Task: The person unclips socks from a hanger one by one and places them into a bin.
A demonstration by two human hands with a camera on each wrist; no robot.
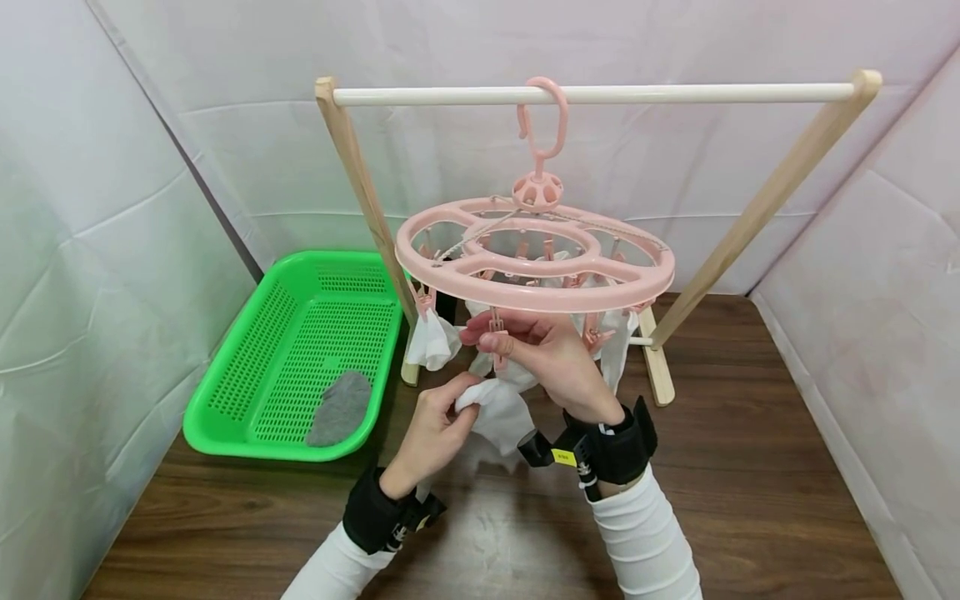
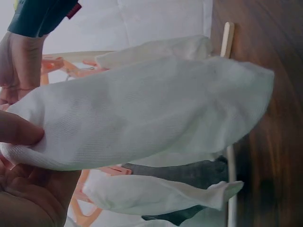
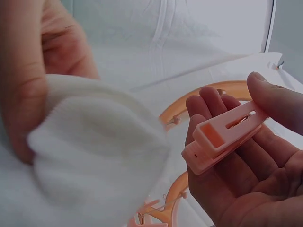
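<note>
My left hand (image 1: 433,423) pinches one end of a white sock (image 1: 502,415) between thumb and fingers. The sock hangs down from that grip and fills much of the left wrist view. Above and to the right, my right hand (image 1: 561,360) holds a pink clothespin (image 3: 229,132), thumb on one side and fingers behind. This clothespin hangs from the front of the round pink drying hanger (image 1: 480,290). In the right wrist view the sock (image 3: 102,151) is beside the clothespin, apart from it. The clothespin's jaws look closed, with nothing between them.
Several other white socks hang from the hanger, one at its left side (image 1: 432,340). A dark cloth (image 2: 182,172) hangs behind. The hanger hooks over a white rod (image 1: 675,94) on wooden legs (image 1: 765,204). At left, a green basket (image 1: 197,408) contains a grey cloth (image 1: 341,408).
</note>
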